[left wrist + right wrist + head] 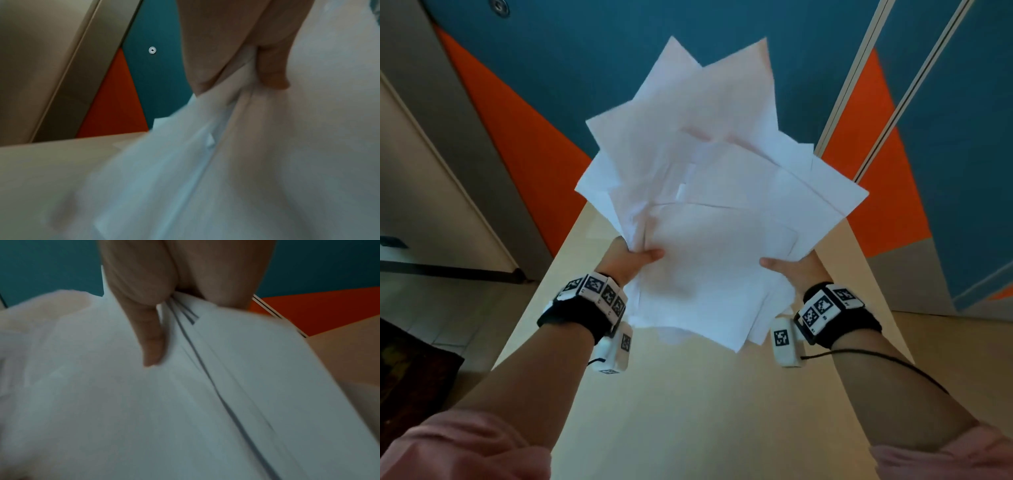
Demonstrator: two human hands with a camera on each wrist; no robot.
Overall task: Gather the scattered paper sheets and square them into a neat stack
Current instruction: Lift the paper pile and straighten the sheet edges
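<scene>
Both hands: my left hand (628, 258) and right hand (792, 265) pinch the splayed bundle of white paper sheets (709, 212) by opposite sides | bundle held above the pale beige surface (688, 411) | gathered, I judge; squaring left, corners fanned.

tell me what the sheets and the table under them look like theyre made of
Sheets: thin white paper, matte; they crease and bend where the left hand and right hand pinch them. Table: pale beige, smooth with a soft sheen, probably laminate or coated board; no grain shows.
</scene>
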